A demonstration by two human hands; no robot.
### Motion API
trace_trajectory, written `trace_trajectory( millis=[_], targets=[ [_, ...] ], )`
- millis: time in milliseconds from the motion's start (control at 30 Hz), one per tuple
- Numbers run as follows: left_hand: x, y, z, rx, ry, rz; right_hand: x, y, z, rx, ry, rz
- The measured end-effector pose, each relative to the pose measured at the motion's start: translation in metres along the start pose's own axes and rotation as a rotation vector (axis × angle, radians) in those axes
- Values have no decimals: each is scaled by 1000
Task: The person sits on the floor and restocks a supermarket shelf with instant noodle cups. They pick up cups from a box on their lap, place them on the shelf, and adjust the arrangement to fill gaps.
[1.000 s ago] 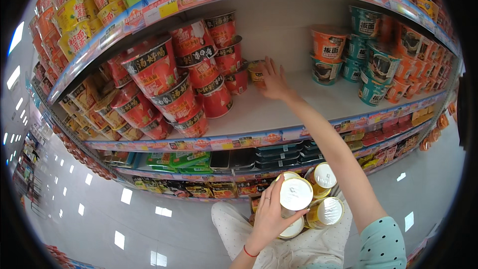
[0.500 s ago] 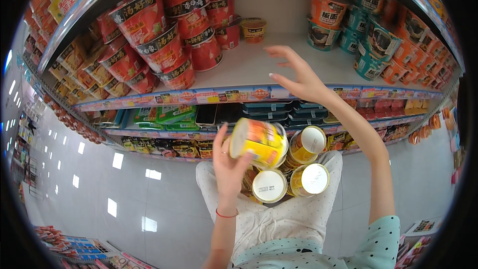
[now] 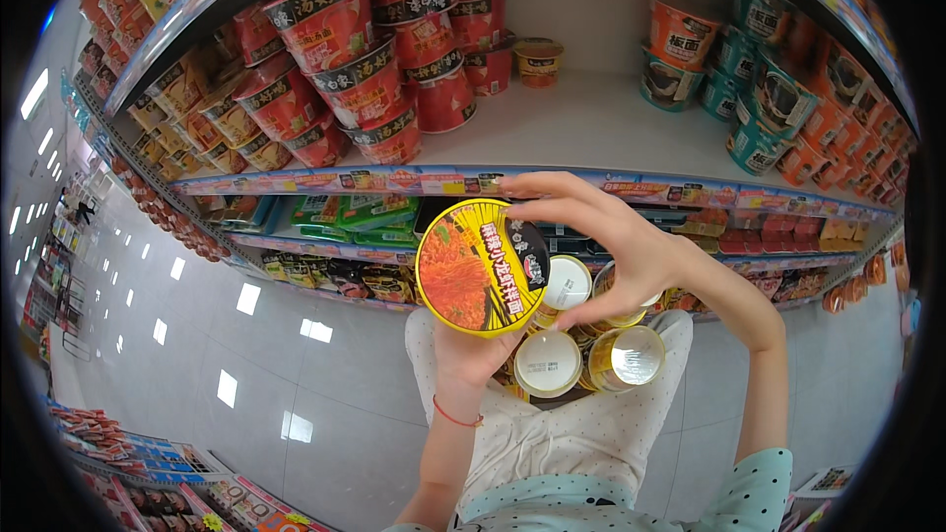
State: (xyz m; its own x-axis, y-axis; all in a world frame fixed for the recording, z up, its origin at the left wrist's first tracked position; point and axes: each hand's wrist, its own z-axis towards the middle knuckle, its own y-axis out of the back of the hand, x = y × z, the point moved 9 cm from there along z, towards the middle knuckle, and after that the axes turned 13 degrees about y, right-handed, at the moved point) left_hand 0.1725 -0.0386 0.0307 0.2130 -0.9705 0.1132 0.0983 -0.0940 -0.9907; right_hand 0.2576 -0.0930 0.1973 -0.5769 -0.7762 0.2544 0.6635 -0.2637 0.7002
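A round instant noodle cup [image 3: 463, 271] with a yellow-edged lid picturing noodles rests in my left hand [image 3: 471, 357], lid facing up toward me. Most of those fingers are hidden beneath it. My right hand [image 3: 621, 251] hovers at the cup's right side, open, thumb and fingers spread wide. Its fingertips come near the upper rim; I cannot tell whether they touch. Below, several more noodle cups sit in a cluster between my legs with pale round ends up, among them one at the near left [image 3: 548, 365] and one at the near right [image 3: 628, 359].
Ahead stands a store shelf [image 3: 581, 128]. Red noodle cups [image 3: 325, 25] are stacked at its left, teal cups [image 3: 774, 89] and orange cups [image 3: 680, 30] at its right. A small brown-and-yellow cup [image 3: 539, 64] stands farther back. Lower shelves hold green packages [image 3: 379, 212].
My left hand has turned the cup from its side to lid up. My right hand has come down from over the shelf to beside the cup. The view has shifted slightly.
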Motion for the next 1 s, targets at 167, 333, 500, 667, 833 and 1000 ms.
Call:
trace_trajectory(
  millis=[167,333,500,667,833,1000],
  targets=[
    [-2,-12,-4,-133,-272,319,27,-1,-1,-45,-114,-322],
    [14,-21,-9,-99,-419,743,25,-3,-5,-56,-264,-377],
    [13,-19,6,-146,-451,1290,-10,13,-17,-114,-294,-318],
    [2,-8,2,-500,-453,2090,-104,52,-55,-158,-444,-655],
    [25,-2,6,-423,-344,2284,-203,68,-105,-56,-649,-420],
    [29,4,7,-370,-278,2374,-218,63,-102,68,-597,-564]
  ],
)
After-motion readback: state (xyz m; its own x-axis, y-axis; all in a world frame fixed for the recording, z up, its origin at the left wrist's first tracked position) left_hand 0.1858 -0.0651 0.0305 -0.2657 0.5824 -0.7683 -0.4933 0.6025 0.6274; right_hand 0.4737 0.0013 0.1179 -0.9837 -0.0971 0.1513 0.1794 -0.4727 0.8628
